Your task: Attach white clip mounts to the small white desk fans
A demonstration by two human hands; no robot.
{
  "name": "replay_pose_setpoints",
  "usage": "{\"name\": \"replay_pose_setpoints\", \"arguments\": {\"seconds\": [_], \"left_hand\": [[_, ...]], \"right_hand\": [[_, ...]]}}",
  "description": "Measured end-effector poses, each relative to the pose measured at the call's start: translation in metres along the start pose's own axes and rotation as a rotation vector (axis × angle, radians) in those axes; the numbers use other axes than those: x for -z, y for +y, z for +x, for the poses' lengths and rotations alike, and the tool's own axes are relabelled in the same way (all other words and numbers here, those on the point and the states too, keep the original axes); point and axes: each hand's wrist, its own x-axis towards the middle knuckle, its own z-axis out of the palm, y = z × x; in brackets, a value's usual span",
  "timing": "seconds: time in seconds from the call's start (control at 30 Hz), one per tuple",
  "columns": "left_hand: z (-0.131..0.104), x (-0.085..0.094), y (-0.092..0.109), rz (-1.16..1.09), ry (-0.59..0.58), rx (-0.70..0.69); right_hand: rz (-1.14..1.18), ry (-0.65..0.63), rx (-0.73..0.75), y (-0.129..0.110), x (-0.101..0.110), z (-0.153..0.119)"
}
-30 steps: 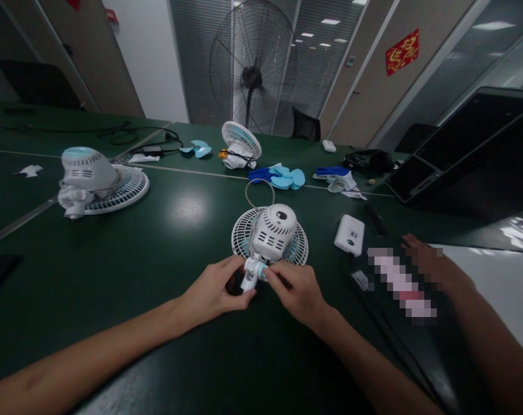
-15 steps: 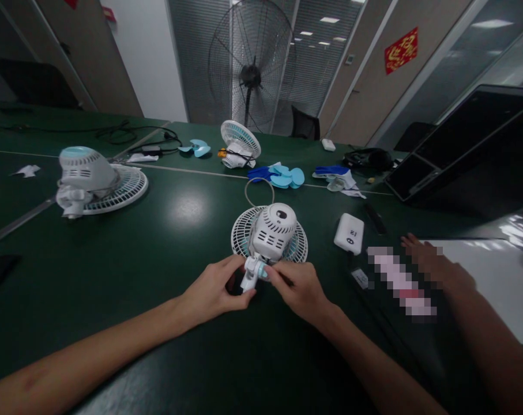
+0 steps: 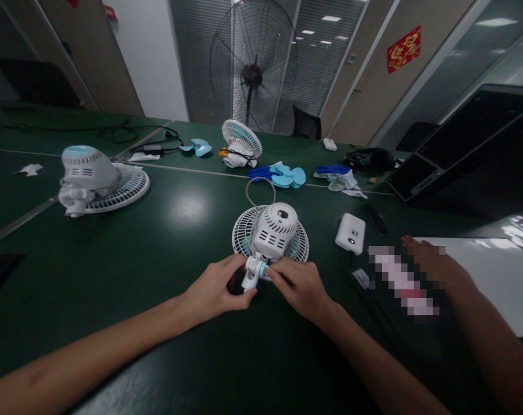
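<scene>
A small white fan (image 3: 275,230) lies grille down on the dark green table, its vented motor housing facing up. At its near end is a white clip bracket (image 3: 251,272), which my left hand (image 3: 221,286) grips between thumb and fingers. My right hand (image 3: 299,283) pinches a light blue knob (image 3: 263,270) on the right side of that bracket. A thin grey cable (image 3: 261,180) loops up behind the housing.
Another white fan (image 3: 88,178) lies at the left. Farther back are a third fan (image 3: 241,144), blue blades (image 3: 287,176) and gloves (image 3: 339,177). A white box (image 3: 350,233) sits at the right, near another person's hand (image 3: 429,259) by a white board (image 3: 495,276).
The whole view has shifted slightly. Both my hands keep their hold, and the right fingers have turned a little at the knob.
</scene>
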Motion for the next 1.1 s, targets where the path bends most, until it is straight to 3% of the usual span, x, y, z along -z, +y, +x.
{"name": "replay_pose_setpoints", "arguments": {"seconds": [0.23,0.53,0.77,1.1], "left_hand": [[0.0,-0.002,-0.002,0.021,0.022,-0.015],[0.001,0.0,-0.001,0.012,0.001,-0.01],[0.0,-0.001,-0.001,0.021,0.011,-0.019],[0.0,0.001,0.003,0.022,0.013,-0.003]], "right_hand": [[-0.099,0.032,0.168,0.003,0.009,-0.001],[-0.038,0.066,0.016,0.001,-0.002,-0.001],[-0.112,0.022,0.165,0.002,0.011,-0.001],[-0.094,0.086,0.058,-0.001,0.002,-0.001]]}}
